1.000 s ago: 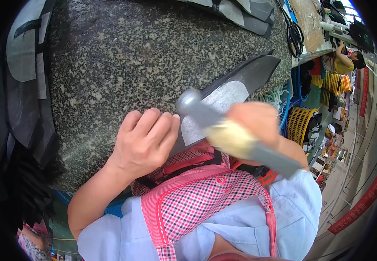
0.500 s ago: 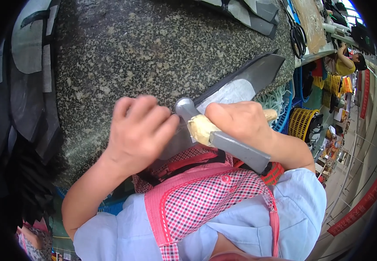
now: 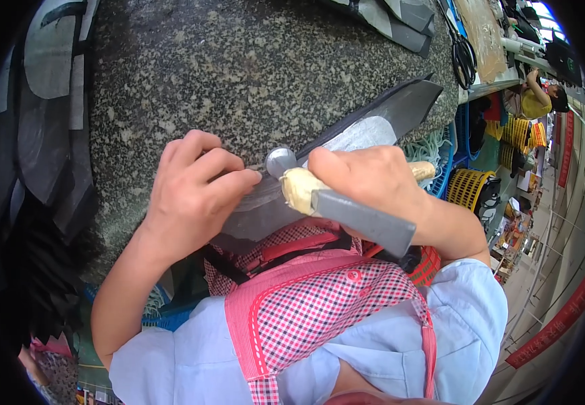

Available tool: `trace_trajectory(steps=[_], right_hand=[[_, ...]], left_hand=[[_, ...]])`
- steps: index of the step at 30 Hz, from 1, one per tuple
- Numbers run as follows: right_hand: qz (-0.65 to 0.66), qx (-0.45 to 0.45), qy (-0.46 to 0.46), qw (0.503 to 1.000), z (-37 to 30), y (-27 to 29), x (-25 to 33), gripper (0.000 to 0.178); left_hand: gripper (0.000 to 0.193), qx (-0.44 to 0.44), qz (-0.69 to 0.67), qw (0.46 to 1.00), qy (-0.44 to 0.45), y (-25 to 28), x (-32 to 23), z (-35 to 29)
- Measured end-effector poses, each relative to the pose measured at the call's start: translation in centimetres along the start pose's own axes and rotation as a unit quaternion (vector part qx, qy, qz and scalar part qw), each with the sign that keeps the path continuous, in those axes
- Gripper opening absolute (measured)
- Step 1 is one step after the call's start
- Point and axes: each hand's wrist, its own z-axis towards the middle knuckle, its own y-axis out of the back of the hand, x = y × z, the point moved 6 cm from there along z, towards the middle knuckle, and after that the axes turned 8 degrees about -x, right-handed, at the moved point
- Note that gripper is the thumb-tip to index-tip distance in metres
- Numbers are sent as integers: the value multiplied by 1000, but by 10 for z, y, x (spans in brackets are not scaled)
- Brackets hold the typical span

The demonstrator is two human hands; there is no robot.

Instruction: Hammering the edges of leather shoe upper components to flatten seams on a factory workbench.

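One dark leather piece (image 3: 373,125) lies slanted across the near edge of the speckled granite slab (image 3: 238,61), its pointed end reaching toward the slab's right rim and a paler, skived patch showing along its middle. The left hand (image 3: 194,192) rests flat on its near end, fingers curled loosely and pressing down, gripping nothing. The right hand (image 3: 373,179) is closed around one tool, a wooden-handled knife (image 3: 346,206) with a broad grey blade, its rounded metal end touching the leather just beside the left fingertips. Several more dark cut pieces (image 3: 400,17), perhaps three or four, lie at the slab's far edge. To the right sit one pair of scissors (image 3: 464,57) and two yellow baskets (image 3: 471,189).
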Motion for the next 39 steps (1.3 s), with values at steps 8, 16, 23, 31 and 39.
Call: trace_trajectory(steps=[8,16,23,31,39], right_hand=[[44,-97,33,994,6,24,6,22],[8,17,9,1000,9,1,0,20],[46,8,12,999,9,1,14,21],[5,5,3,1000,21,7,8,26],[66,42,-12,997,22,-11,13,29]], left_hand=[[20,-39,135,984,-106,-4,-22,-12],[21,-12,95,994,-59,9,-6,-13],[20,-33,152,987,-49,7,-21,-18],[26,-75,75,992,62,12,-4,-30],[31,-89,91,989,80,14,-9,-35]])
